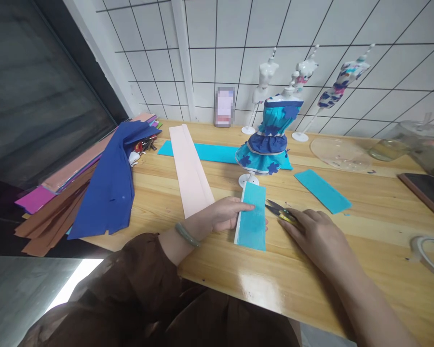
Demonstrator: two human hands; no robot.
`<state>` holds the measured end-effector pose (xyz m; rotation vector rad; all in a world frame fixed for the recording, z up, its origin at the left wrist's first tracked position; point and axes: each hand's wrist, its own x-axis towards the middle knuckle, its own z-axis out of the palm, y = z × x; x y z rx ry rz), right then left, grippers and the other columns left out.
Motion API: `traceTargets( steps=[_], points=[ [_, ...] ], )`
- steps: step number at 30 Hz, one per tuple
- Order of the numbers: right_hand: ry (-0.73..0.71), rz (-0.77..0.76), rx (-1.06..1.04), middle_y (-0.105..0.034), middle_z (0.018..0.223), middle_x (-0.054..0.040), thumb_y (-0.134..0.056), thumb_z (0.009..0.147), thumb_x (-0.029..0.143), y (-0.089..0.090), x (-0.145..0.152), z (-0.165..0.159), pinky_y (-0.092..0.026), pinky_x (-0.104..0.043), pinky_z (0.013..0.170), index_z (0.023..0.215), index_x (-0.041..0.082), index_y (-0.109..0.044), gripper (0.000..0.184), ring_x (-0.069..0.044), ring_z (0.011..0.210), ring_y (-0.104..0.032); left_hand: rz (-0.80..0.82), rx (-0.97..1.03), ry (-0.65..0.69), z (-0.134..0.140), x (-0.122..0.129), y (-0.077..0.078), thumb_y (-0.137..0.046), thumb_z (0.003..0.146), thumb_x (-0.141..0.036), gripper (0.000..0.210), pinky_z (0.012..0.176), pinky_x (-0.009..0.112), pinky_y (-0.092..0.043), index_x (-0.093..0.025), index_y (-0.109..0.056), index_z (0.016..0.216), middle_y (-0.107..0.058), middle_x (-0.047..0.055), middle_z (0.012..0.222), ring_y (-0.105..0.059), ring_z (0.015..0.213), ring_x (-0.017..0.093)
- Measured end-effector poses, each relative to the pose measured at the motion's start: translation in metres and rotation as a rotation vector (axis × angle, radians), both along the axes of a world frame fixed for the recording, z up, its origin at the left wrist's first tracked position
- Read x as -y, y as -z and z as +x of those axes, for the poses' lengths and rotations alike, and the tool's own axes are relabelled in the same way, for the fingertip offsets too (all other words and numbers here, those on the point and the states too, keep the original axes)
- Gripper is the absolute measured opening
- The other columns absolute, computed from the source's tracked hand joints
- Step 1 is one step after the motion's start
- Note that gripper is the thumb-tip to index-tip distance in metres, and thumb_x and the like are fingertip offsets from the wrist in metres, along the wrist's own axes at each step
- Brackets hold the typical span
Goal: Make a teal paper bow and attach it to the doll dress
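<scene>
Holding turquoise piece (252, 229) in front of dressed mannequin (280, 115): left hand (228, 213) grip closed on it, right hand (316, 230) gripping scissors (281, 212). Piece looks cut to rectangle, white strip (237, 231) along one edge; long turquoise sheet (217, 153) behind mannequin apparently uncut.

The dress (269, 140) is turquoise with dark-blue flowers (273, 168). In front of the dress, the white-edged strip (252, 224) is turquoise. Left of the dress, one long strip (190, 168) is pale pink.

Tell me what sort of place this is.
Probably a craft workspace: small mannequins stand at the back, the right hand holds scissors, and the left hand holds a turquoise sheet.
</scene>
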<state>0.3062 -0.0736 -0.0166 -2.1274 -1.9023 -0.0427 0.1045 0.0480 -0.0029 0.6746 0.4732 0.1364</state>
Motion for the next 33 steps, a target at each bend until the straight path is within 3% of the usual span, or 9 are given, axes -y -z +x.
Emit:
traceTargets(
  steps=[4,7,11,14,17,20,24,28,33],
  points=[
    [-0.127,0.213,0.0,-0.056,0.109,-0.0162,-0.053,0.08,0.04,-0.001,-0.001,-0.008,-0.04,-0.046,0.084,0.12,0.016,-0.051,0.047,-0.031,0.102,-0.05,-0.03,0.026,-0.051,0.001,0.0,0.003,-0.052,0.08,-0.017,0.016,0.086,0.039,-0.043,-0.008,-0.063,0.087,-0.068,0.011,0.083,-0.064,0.078,0.019],
    [-0.199,0.271,-0.214,-0.055,0.109,-0.0124,-0.052,0.082,0.032,-0.012,0.003,-0.024,-0.041,-0.043,0.087,0.114,0.021,-0.05,0.034,-0.027,0.104,-0.051,-0.023,0.073,-0.054,0.002,0.001,0.005,-0.048,0.083,-0.02,0.02,0.086,0.038,-0.043,-0.008,-0.063,0.09,-0.068,0.011,0.084,-0.064,0.08,0.019],
    [-0.05,0.178,-0.675,-0.059,0.094,-0.0073,-0.051,0.083,0.033,-0.017,0.009,-0.043,-0.045,-0.036,0.078,0.089,0.024,-0.05,0.011,-0.022,0.09,-0.056,-0.06,0.086,-0.129,0.005,0.005,0.002,-0.05,0.083,-0.02,0.018,0.089,0.037,-0.041,-0.009,-0.063,0.089,-0.067,0.011,0.089,-0.062,0.085,0.019],
    [0.026,0.121,-1.045,-0.059,0.089,-0.0038,-0.062,0.076,0.038,-0.015,0.007,-0.051,-0.047,-0.032,0.076,0.08,0.024,-0.042,0.024,-0.018,0.086,-0.058,-0.066,0.118,-0.179,0.007,0.008,-0.001,-0.052,0.082,-0.02,0.015,0.091,0.035,-0.038,-0.011,-0.063,0.088,-0.066,0.011,0.095,-0.059,0.091,0.018],
    [0.05,0.037,-1.226,-0.059,0.084,-0.0022,-0.068,0.068,0.041,-0.016,0.0,-0.052,-0.047,-0.03,0.072,0.082,0.025,-0.04,0.036,-0.017,0.079,-0.057,-0.019,0.167,-0.174,0.008,0.01,-0.002,-0.053,0.083,-0.025,0.018,0.089,0.035,-0.038,-0.012,-0.062,0.091,-0.064,0.011,0.098,-0.058,0.091,0.018],
    [0.06,-0.152,-1.202,-0.06,0.075,-0.0013,-0.068,0.065,0.046,-0.022,-0.003,-0.053,-0.046,-0.029,0.061,0.087,0.023,-0.045,0.04,-0.016,0.065,-0.056,0.029,0.211,-0.162,0.009,0.013,-0.001,-0.056,0.081,-0.031,0.026,0.088,0.034,-0.038,-0.011,-0.06,0.097,-0.063,0.012,0.101,-0.057,0.093,0.019],
    [0.046,-0.313,-1.103,-0.057,0.061,0.001,-0.068,0.062,0.049,-0.028,0.001,-0.056,-0.043,-0.029,0.056,0.077,0.02,-0.053,0.036,-0.016,0.056,-0.053,0.078,0.231,-0.098,0.009,0.018,-0.001,-0.059,0.078,-0.036,0.03,0.087,0.034,-0.039,-0.01,-0.06,0.093,-0.062,0.012,0.098,-0.057,0.089,0.018],
    [0.059,-0.271,-1.081,-0.057,0.062,0.0017,-0.069,0.061,0.048,-0.029,0.003,-0.055,-0.041,-0.029,0.058,0.071,0.019,-0.057,0.033,-0.016,0.058,-0.052,0.128,0.235,-0.082,0.007,0.02,-0.005,-0.061,0.075,-0.038,0.032,0.088,0.035,-0.039,-0.009,-0.061,0.089,-0.063,0.013,0.096,-0.058,0.089,0.019],
    [0.107,-0.216,-1.008,-0.052,0.06,0.002,-0.069,0.06,0.048,-0.024,0.002,-0.049,-0.038,-0.027,0.056,0.064,0.019,-0.055,0.032,-0.014,0.057,-0.047,0.194,0.199,-0.214,0.003,0.015,-0.008,-0.063,0.075,-0.036,0.03,0.087,0.036,-0.041,-0.01,-0.061,0.089,-0.064,0.011,0.092,-0.058,0.086,0.017]
  ],
)
